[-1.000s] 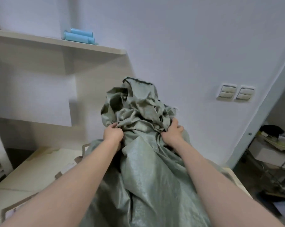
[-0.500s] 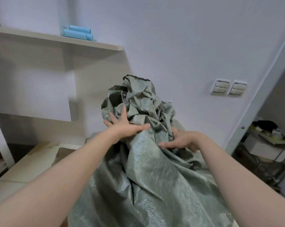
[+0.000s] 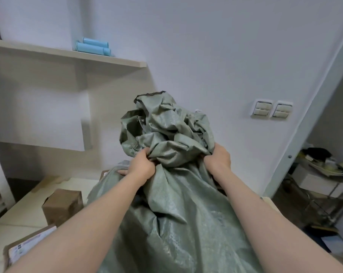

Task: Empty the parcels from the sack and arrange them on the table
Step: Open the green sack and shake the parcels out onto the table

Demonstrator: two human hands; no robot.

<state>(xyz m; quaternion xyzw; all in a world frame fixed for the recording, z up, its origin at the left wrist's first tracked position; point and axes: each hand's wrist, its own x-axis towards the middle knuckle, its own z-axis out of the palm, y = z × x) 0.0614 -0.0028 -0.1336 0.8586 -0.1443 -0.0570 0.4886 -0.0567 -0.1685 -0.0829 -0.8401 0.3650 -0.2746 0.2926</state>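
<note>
A grey-green woven sack (image 3: pixel 178 217) stands bunched up in front of me on the pale table (image 3: pixel 25 211). My left hand (image 3: pixel 142 165) grips a fold of the sack's gathered top, and my right hand (image 3: pixel 219 158) grips the cloth on the other side. A brown cardboard parcel (image 3: pixel 63 204) sits on the table left of the sack. Another flat parcel with a printed label (image 3: pixel 26 246) lies at the lower left, partly behind my left forearm. A further parcel's edge (image 3: pixel 104 174) peeks out behind the sack. What is inside the sack is hidden.
A wall shelf (image 3: pixel 72 56) above the table carries blue rolls (image 3: pixel 93 46). Two light switches (image 3: pixel 272 110) are on the wall to the right. Beyond a door frame (image 3: pixel 304 125) at right stands a wire rack with clutter (image 3: pixel 322 174).
Both hands let go of the sack's top, spread open over the cloth, and now grip bunched fabric again. The brown parcel at left has come into view.
</note>
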